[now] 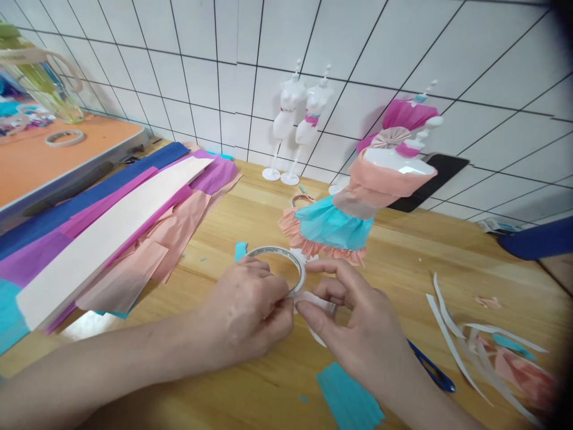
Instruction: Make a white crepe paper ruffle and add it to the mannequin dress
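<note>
Curled hands [253,301] [358,313] side by side

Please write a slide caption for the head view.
Left hand holds a tape roll, right hand beside it, near a mannequin in a peach-and-turquoise dress.

You've got a green-topped bottle [42,80] by an orange board [101,140], two white mannequins [283,125], dark slab [443,179], tiled wall [197,71].

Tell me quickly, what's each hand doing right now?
Left hand: closed, holding the tape roll.
Right hand: partly curled, apparently pinching a pale piece; what it is cannot be told.
</note>
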Motion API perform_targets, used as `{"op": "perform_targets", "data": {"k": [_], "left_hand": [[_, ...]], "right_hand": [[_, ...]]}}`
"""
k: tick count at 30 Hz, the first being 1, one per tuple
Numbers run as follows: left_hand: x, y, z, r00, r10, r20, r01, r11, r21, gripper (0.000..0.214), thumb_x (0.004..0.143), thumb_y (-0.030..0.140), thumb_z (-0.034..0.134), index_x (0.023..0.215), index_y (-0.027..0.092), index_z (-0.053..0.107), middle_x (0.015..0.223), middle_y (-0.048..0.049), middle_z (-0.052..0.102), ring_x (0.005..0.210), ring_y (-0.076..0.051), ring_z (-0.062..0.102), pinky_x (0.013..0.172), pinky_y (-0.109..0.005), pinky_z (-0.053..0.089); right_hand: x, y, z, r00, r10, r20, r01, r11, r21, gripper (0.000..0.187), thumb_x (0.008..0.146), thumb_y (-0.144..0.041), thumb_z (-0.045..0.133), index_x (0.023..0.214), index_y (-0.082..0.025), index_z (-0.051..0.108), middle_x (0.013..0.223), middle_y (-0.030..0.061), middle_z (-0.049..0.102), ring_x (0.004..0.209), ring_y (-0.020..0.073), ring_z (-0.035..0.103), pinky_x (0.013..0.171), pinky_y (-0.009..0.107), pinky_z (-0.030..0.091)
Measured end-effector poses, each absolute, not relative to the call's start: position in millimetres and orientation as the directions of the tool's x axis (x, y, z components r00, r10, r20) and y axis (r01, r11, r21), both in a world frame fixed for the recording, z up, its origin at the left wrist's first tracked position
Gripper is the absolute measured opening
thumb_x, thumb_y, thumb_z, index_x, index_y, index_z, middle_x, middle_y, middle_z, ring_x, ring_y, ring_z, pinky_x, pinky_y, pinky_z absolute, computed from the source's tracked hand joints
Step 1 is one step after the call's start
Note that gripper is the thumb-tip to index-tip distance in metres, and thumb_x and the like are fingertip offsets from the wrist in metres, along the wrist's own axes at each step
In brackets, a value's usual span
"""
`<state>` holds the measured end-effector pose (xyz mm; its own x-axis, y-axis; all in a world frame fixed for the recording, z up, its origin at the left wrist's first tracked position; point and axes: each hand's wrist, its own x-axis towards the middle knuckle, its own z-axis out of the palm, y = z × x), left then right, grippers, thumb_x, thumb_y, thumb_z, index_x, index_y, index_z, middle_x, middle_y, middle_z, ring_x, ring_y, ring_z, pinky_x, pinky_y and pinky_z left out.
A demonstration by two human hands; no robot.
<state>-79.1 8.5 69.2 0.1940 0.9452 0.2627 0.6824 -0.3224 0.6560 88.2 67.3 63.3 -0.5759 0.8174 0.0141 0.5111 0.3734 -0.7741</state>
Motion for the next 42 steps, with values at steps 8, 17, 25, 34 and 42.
{"op": "perform_targets", "data": {"k": [8,17,25,34,42], "left_hand": [[-82.4,11.7,67.0,0.175,0.959,0.221,0.528,-0.281,0.801,0.028,0.076,0.013,0.043,0.053,0.018,0.028,0.050,0.0050,0.028,0.052,-0.009,0.031,0.049,-0.023,0.023],[-82.7,17.0,59.8,0.231,0.951,0.204,0.392,-0.283,0.875,0.030,0.078,0.009,0.046,0.053,0.017,0.030,0.050,0.0054,0.030,0.056,-0.009,0.032,0.053,-0.023,0.027],[-82.8,16.2,54.4,0.259,0.933,0.251,0.336,-0.331,0.882,0.028,0.080,0.007,0.046,0.054,0.016,0.039,0.051,0.0054,0.041,0.054,-0.007,0.036,0.057,-0.022,0.033],[-82.6,16.2,55.6,0.271,0.918,0.288,0.375,-0.376,0.847,0.030,0.078,0.007,0.046,0.055,0.018,0.030,0.051,0.0061,0.033,0.052,-0.008,0.032,0.059,-0.024,0.032],[-85.0,21.1,54.6,0.356,0.879,0.318,0.434,-0.457,0.776,0.030,0.080,0.011,0.042,0.058,0.020,0.024,0.052,0.0060,0.027,0.054,-0.009,0.031,0.061,-0.027,0.031]], "right_hand": [[89.1,61.3,73.3,-0.561,0.817,0.138,0.486,0.459,-0.744,0.012,0.078,-0.021,0.052,0.066,-0.022,0.053,0.052,-0.0053,0.051,0.045,0.0097,0.046,0.043,0.022,0.036],[92.5,55.2,67.6,-0.641,0.703,0.309,0.419,0.658,-0.626,0.014,0.079,-0.016,0.051,0.067,-0.022,0.057,0.046,-0.0072,0.049,0.038,0.0073,0.042,0.039,0.020,0.029],[93.1,59.0,68.3,-0.618,0.744,0.255,0.417,0.585,-0.696,0.018,0.079,-0.018,0.051,0.061,-0.021,0.056,0.048,-0.0058,0.050,0.042,0.0081,0.044,0.042,0.020,0.033],[88.1,57.9,71.5,-0.519,0.825,0.225,0.469,0.495,-0.731,0.022,0.076,-0.020,0.053,0.055,-0.020,0.047,0.046,-0.0074,0.043,0.041,0.0068,0.039,0.041,0.021,0.029],[84.7,66.6,58.5,-0.519,0.855,0.012,0.476,0.301,-0.826,0.022,0.073,-0.024,0.053,0.055,-0.021,0.043,0.048,-0.0062,0.041,0.044,0.0088,0.040,0.042,0.021,0.031]]}}
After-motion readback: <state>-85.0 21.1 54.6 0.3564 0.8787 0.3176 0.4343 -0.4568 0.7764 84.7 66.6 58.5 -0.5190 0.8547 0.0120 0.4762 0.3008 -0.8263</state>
